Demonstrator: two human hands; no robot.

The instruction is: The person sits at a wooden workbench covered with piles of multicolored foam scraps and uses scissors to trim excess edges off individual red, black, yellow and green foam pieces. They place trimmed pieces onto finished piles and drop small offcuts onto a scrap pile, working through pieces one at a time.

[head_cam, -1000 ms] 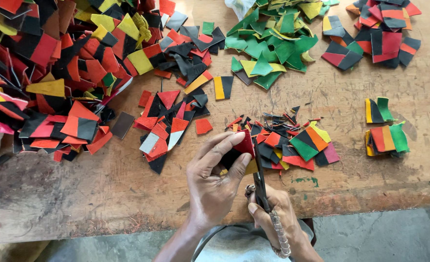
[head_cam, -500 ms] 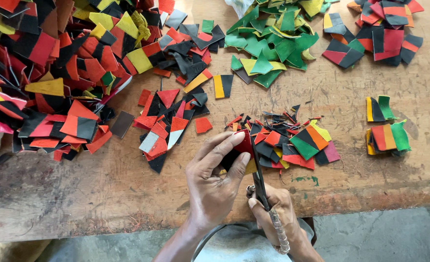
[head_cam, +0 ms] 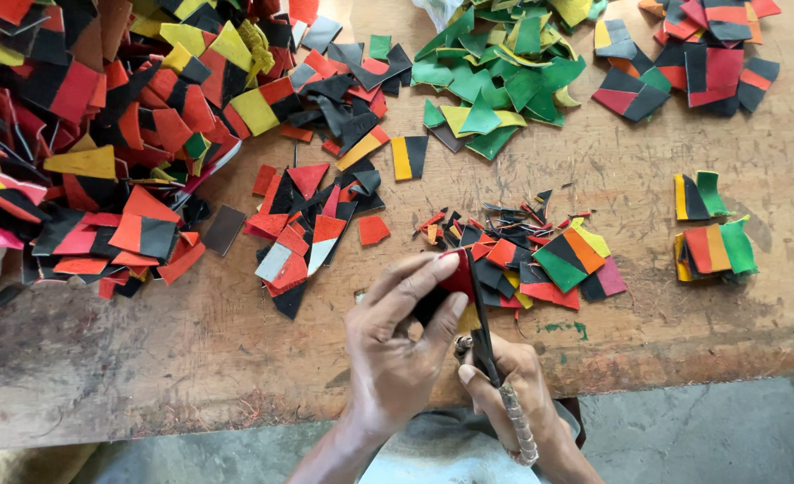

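Observation:
My left hand [head_cam: 397,345] pinches a small red, black and yellow piece of material [head_cam: 458,285] above the near edge of the wooden table [head_cam: 146,341]. My right hand [head_cam: 509,390] grips a pair of scissors [head_cam: 482,314], whose dark blades run up along the right side of that piece. Just beyond the blades lies a small heap of trimmed scraps [head_cam: 522,255] in red, black, green and orange.
A big pile of red, black and yellow pieces [head_cam: 92,134] fills the left of the table. A smaller red and black heap [head_cam: 312,224] lies in the middle. Green pieces [head_cam: 495,81] sit at the back. Two neat stacks [head_cam: 711,233] stand at the right, more pieces [head_cam: 702,63] far right.
The hands and scissors stay in nearly the same place; my left fingers have shifted slightly on the small piece. The piles have not moved.

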